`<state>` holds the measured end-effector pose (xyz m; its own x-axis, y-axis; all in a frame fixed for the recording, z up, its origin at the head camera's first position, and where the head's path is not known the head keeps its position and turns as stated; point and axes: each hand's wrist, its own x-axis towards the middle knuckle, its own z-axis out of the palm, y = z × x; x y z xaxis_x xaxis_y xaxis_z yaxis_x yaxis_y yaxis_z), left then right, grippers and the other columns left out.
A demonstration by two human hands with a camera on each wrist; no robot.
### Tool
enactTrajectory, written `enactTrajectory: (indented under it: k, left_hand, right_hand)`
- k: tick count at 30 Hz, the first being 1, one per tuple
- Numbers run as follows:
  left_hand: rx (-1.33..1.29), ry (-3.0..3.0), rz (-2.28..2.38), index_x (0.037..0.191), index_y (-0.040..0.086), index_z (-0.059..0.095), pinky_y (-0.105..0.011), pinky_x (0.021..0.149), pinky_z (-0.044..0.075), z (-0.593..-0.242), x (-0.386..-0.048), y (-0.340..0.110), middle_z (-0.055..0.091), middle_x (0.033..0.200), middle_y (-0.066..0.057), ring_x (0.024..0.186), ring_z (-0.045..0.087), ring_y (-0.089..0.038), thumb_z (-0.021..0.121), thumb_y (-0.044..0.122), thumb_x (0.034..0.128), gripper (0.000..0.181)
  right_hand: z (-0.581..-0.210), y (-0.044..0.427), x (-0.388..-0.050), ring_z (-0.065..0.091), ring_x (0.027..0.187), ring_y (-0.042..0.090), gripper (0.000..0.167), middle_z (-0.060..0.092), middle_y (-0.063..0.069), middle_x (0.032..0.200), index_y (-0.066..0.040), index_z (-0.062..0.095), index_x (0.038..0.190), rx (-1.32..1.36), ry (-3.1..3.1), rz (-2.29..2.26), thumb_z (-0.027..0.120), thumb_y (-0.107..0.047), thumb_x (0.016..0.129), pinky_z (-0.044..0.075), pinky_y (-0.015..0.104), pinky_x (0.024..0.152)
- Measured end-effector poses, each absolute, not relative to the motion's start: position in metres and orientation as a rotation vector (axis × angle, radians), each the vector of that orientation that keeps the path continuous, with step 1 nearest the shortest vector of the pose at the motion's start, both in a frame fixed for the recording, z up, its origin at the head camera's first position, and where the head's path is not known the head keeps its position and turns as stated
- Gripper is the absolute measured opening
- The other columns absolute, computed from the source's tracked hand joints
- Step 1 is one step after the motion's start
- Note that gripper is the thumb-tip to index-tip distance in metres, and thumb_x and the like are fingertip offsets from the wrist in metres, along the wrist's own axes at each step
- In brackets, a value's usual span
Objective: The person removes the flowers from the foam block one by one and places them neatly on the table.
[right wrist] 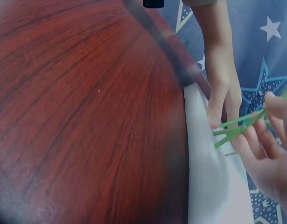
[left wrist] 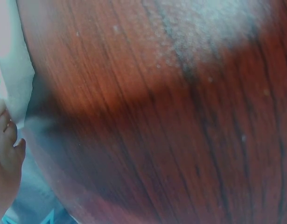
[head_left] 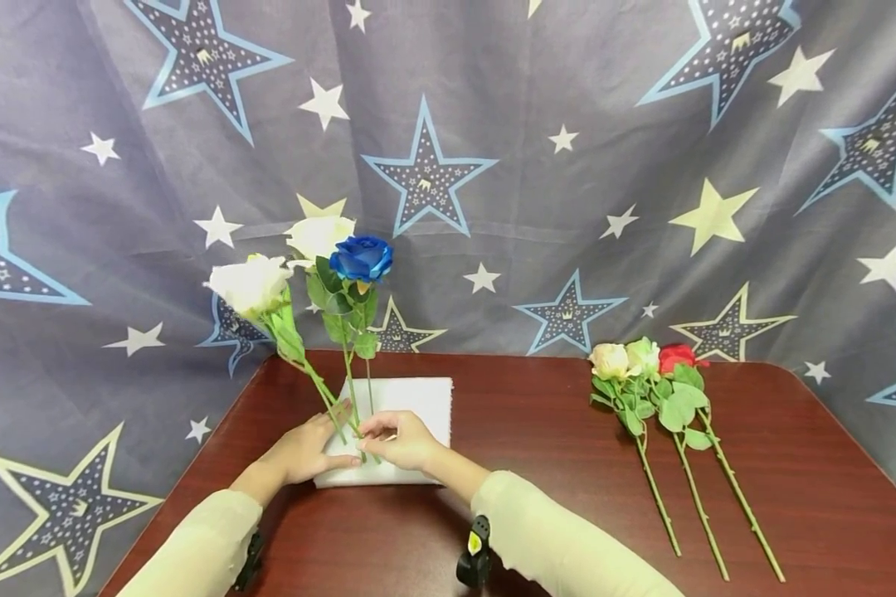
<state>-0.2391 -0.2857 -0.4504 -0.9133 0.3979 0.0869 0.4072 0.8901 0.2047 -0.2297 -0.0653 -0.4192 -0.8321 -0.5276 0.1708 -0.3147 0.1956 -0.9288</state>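
right grip point(head_left: 405, 441) pinching stems point(head_left: 318, 384), left grip point(head_left: 308, 448) spread at pad edge point(head_left: 336, 478), table point(head_left: 530, 464) rightward

The person's left forearm point(head_left: 257, 482) and right forearm point(head_left: 459, 474) extend forward and converge. The left hand point(head_left: 308, 448) lies with fingers extended, thumb set apart. The right hand point(head_left: 406, 441) is positioned opposite, fingers bent, thumb and fingertips drawn together in a pinch.
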Motion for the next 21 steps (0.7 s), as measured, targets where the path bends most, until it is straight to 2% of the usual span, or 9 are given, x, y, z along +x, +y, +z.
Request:
enactTrajectory:
  k: [3, 6, 13, 17, 21]
  left_hand:
    - [-0.644, -3.006, -0.366, 0.147, 0.000, 0.034, -0.054, 0.106, 0.041, -0.449, -0.239, -0.286, 0.039, 0.152, -0.021, 0.136, 0.042, -0.041, 0.064, 0.061, 0.0801, 0.096]
    - [-0.641, -3.010, -0.363, 0.147, -0.001, 0.035, -0.054, 0.106, 0.041, -0.447, -0.239, -0.287, 0.038, 0.152, -0.021, 0.137, 0.041, -0.041, 0.064, 0.062, 0.0802, 0.096]
    - [-0.653, -3.015, -0.361, 0.147, 0.002, 0.037, -0.056, 0.107, 0.040, -0.456, -0.235, -0.287, 0.036, 0.153, -0.020, 0.137, 0.040, -0.043, 0.063, 0.064, 0.0799, 0.095]
    - [-0.680, -3.009, -0.355, 0.148, 0.005, 0.035, -0.058, 0.104, 0.040, -0.455, -0.238, -0.287, 0.035, 0.154, -0.020, 0.136, 0.042, -0.044, 0.062, 0.065, 0.0798, 0.095]
    - [-0.654, -3.034, -0.355, 0.149, 0.003, 0.034, -0.058, 0.107, 0.039, -0.452, -0.242, -0.287, 0.033, 0.155, -0.020, 0.137, 0.039, -0.045, 0.061, 0.067, 0.0790, 0.098]
  right_hand:
    - [-0.418, -0.068, -0.228, 0.054, 0.071, -0.004, 0.011, 0.071, 0.021, 0.087, 0.004, 0.071, 0.089, -0.930, 2.361, -1.648, 0.069, -0.006, 0.084, 0.049, 0.011, 0.070]
    - [-0.413, -0.069, -0.226, 0.060, 0.074, 0.001, 0.009, 0.073, 0.017, 0.085, 0.002, 0.071, 0.087, -0.987, 2.422, -1.630, 0.068, -0.006, 0.085, 0.051, 0.010, 0.070]
    - [-0.395, -0.063, -0.216, 0.072, 0.081, 0.024, 0.015, 0.074, 0.019, 0.093, 0.004, 0.070, 0.096, -0.976, 2.378, -1.833, 0.065, -0.009, 0.090, 0.052, 0.011, 0.068]
    - [-0.381, -0.058, -0.216, 0.072, 0.084, 0.038, 0.016, 0.073, 0.026, 0.095, 0.009, 0.068, 0.100, -1.010, 2.287, -1.988, 0.062, -0.002, 0.090, 0.055, 0.014, 0.068]
    - [-0.376, -0.052, -0.217, 0.072, 0.086, 0.039, 0.017, 0.072, 0.027, 0.094, 0.011, 0.068, 0.101, -0.973, 2.263, -2.049, 0.062, 0.002, 0.089, 0.057, 0.016, 0.073]
